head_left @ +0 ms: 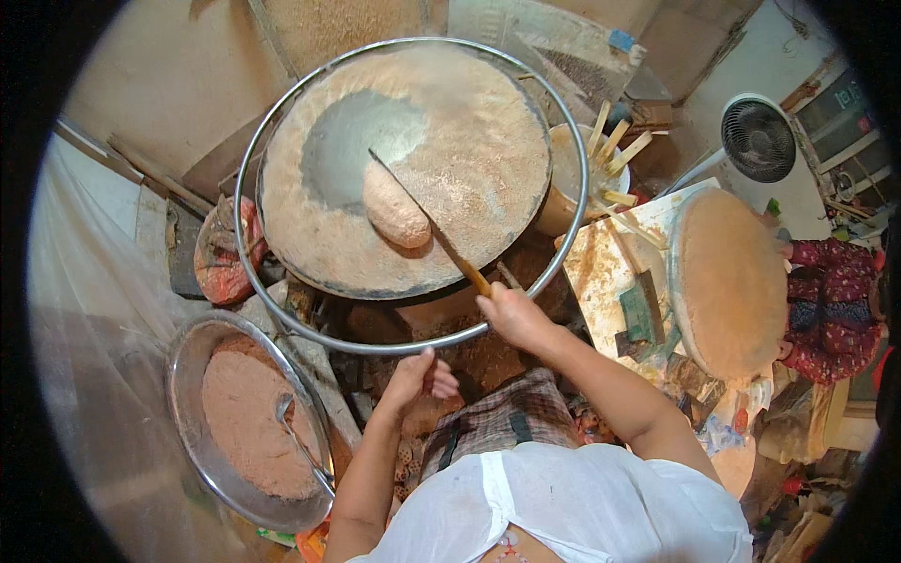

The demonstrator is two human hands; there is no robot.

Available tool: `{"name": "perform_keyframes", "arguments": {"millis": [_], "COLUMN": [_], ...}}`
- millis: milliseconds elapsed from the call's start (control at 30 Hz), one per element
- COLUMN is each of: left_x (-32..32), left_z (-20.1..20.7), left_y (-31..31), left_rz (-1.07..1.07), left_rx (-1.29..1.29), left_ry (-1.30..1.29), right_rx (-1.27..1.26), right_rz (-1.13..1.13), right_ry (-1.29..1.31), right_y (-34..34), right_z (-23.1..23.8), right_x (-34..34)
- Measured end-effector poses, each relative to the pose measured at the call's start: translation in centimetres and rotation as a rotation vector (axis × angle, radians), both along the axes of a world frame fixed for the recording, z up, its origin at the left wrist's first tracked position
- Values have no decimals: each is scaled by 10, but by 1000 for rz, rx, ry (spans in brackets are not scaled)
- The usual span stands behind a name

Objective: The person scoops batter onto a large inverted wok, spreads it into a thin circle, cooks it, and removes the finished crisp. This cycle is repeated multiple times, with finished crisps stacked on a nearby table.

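Note:
A wide round griddle [488, 178] lies in front of me, thinly coated with pale pinkish-tan batter. At its upper left is a bare grey, shiny patch. My right hand [518, 317] grips the wooden handle of a long, thin-bladed scraper [419, 203], which slants up and left over the griddle. Against the blade rests a rounded lump of soft dough [398, 214]. Close to the near side of the metal ring [305, 328] around the griddle, my left hand [418, 380] is empty, its thumb raised and fingers loosely bent.
At lower left stands a metal basin [185, 413] of pinkish-brown batter [249, 422] with a metal ladle [298, 432]. Right of the griddle, a large round tan sheet [734, 281] lies by a cluttered board. Beyond are a fan [758, 139], wooden sticks [615, 155] and another person's red patterned sleeve [826, 251].

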State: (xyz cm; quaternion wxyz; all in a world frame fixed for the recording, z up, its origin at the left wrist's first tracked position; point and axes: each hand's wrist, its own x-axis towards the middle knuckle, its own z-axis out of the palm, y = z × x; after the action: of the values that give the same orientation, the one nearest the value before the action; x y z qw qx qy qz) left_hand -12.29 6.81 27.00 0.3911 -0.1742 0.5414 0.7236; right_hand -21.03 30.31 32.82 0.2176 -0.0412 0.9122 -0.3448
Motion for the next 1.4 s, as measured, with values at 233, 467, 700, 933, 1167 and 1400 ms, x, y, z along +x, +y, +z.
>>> {"name": "perform_keyframes", "arguments": {"millis": [233, 467, 700, 933, 1167, 1400], "left_x": [-9, 0, -12, -14, -24, -20], "left_z": [-22, 4, 25, -29, -56, -11], "left_y": [-39, -10, 36, -38, -3, 58], "left_rz": [911, 427, -63, 790, 653, -105], "left_rx": [-196, -158, 31, -364, -243, -67], "left_ry": [50, -31, -126, -143, -214, -100], "right_rx": [-53, -125, -149, -149, -113, -140], "right_rz": [-107, -240, -60, -153, -124, -88], "right_ry": [-6, 57, 117, 59, 78, 72], "right_y": [-8, 36, 14, 18, 67, 35], "right_z": [-7, -7, -19, -44, 1, -33], "right_x": [46, 35, 20, 42, 12, 10]}}
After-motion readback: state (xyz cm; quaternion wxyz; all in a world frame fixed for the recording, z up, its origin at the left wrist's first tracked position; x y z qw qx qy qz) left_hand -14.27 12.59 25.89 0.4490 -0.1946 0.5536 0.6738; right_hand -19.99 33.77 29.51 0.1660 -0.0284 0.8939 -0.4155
